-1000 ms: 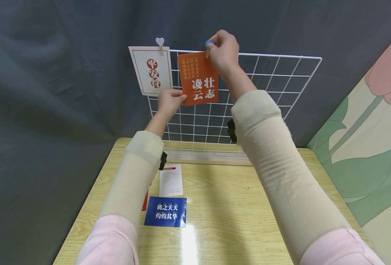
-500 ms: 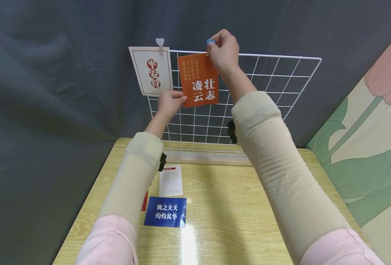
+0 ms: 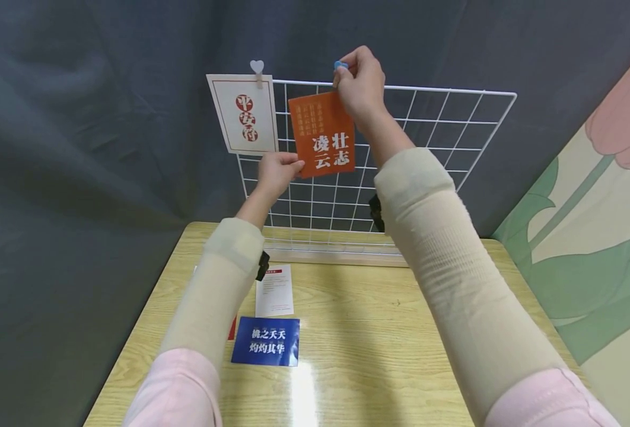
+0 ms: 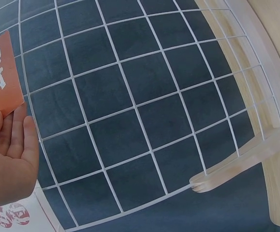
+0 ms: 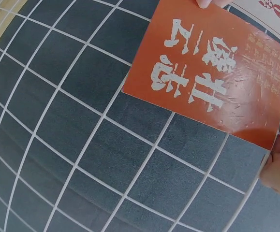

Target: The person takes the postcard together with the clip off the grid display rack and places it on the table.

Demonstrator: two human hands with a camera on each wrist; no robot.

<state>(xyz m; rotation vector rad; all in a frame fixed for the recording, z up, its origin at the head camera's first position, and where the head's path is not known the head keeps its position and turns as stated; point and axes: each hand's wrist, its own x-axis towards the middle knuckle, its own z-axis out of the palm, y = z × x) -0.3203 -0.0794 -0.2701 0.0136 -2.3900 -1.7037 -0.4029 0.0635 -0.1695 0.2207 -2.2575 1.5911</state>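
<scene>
Orange card [image 3: 323, 134]: held flat against the white wire grid [image 3: 443, 136], just right of the white card [image 3: 242, 112] that hangs from a heart-topped peg.
Right hand [image 3: 359, 83]: fingers pinched on a blue clip [image 3: 340, 64] at the card's top edge, by the grid's top wire.
Left hand [image 3: 277, 172]: thumb and fingers pinching the card's lower left corner.
Grid: upright along the desk's [image 3: 379, 332] far edge.
Desk: a blue card [image 3: 266, 349] and a white slip [image 3: 275, 290] lie near the left edge.
</scene>
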